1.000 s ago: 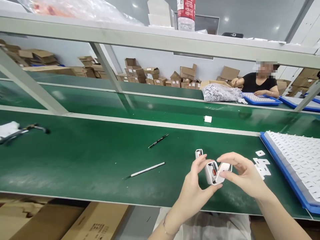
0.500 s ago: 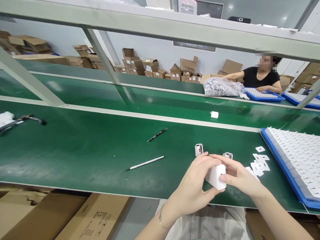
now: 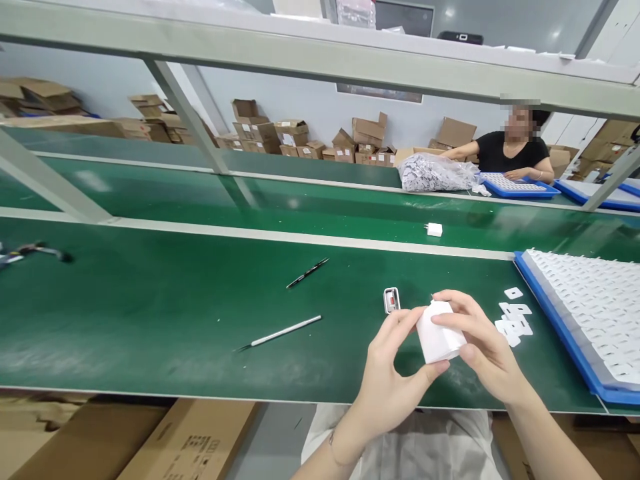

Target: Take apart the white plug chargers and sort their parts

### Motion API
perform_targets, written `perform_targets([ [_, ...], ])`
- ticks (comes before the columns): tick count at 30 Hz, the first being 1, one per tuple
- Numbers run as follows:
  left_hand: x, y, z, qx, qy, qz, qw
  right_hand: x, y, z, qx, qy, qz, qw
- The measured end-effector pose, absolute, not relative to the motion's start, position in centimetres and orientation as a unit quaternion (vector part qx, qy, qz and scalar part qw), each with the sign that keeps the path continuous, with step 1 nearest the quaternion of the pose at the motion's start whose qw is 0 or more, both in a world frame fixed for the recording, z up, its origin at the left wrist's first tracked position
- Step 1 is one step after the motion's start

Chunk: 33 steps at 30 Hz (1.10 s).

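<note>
Charger body: a white charger body (image 3: pixel 440 339) is held tilted above the green worktop (image 3: pixel 150 313), at about 5 o'clock in the view, between both hands.
Left hand: the left hand (image 3: pixel 393 377) grips the body from 8 o'clock. Its fingers are closed on the upper left edge and the thumb is pressed under the lower corner.
Right hand: the right hand (image 3: pixel 483 347) grips from 3 o'clock. Its fingers are curled over the top and the thumb is against the lower right side.
Open shell: a small open shell (image 3: pixel 391 300) with a red part inside lies on the worktop at 11 o'clock from the body, near it but apart.
Flat white pieces: a loose cluster of flat white pieces (image 3: pixel 515 319) lies at 2 o'clock from the right hand, just beside the blue tray (image 3: pixel 556 323).
Tray: it is filled with rows of white parts and sits at the view's 3 o'clock edge.
Tools: a white-handled pick (image 3: pixel 285 332) lies at 9 o'clock from the hands, and a black pen (image 3: pixel 307 273) lies beyond it.
Far belt: a single white plug (image 3: pixel 434 229) sits at 12 o'clock from the body.
Co-worker: a person in a black top (image 3: pixel 510 153) sits at 1 o'clock beside a clear bag of white parts (image 3: pixel 435 173).
</note>
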<state>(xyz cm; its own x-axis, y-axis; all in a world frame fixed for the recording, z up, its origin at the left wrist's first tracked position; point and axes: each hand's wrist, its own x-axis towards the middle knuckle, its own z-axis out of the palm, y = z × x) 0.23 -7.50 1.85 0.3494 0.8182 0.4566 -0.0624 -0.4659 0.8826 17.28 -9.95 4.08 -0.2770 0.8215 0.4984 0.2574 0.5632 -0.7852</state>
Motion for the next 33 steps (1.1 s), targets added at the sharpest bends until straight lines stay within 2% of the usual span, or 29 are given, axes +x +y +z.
perform_targets([
  [5,0.0,-7.9,2.8,0.715,0.245,0.488,0.436,17.2,-10.1,4.3,-0.324,-0.786,0.195,0.49],
  [11,2.0,-8.2,3.4,0.691,0.26,0.494,0.459,16.4,-10.1,4.0,-0.381,-0.722,0.191,0.545],
  [14,3.2,-7.7,3.2,0.679,0.248,0.466,0.51,17.8,-10.5,3.8,-0.416,-0.692,0.177,0.562],
  [17,4.4,-6.7,3.4,0.648,0.198,0.397,0.619,20.9,-11.4,4.0,-0.456,-0.675,0.207,0.542],
  [20,7.0,-5.3,4.6,0.614,0.111,0.285,0.728,24.3,-12.7,4.4,-0.46,-0.642,0.313,0.527],
  [22,9.9,-4.3,6.0,0.608,0.053,0.187,0.77,26.7,-13.3,4.7,-0.437,-0.601,0.352,0.569],
  [24,13.4,-2.9,7.6,0.633,0.02,0.106,0.767,30.0,-13.7,5.2,-0.434,-0.556,0.321,0.633],
  [26,17.1,-0.3,9.0,0.728,0.018,0.07,0.682,34.8,-13.9,6.4,-0.476,-0.533,0.226,0.662],
  [28,20.6,3.9,9.8,0.869,0.044,0.095,0.483,41.4,-14.0,8.2,-0.564,-0.533,0.102,0.622],
  [30,23.8,9.2,9.7,0.96,0.099,0.161,0.204,49.2,-13.9,10.1,-0.676,-0.527,-0.007,0.516],
  [31,25.2,12.0,9.3,0.973,0.136,0.165,0.084,53.2,-13.7,10.8,-0.736,-0.516,-0.044,0.435],
  [33,27.6,17.2,7.8,0.969,0.233,0.057,-0.058,60.7,-12.9,11.5,-0.848,-0.459,-0.083,0.252],
])
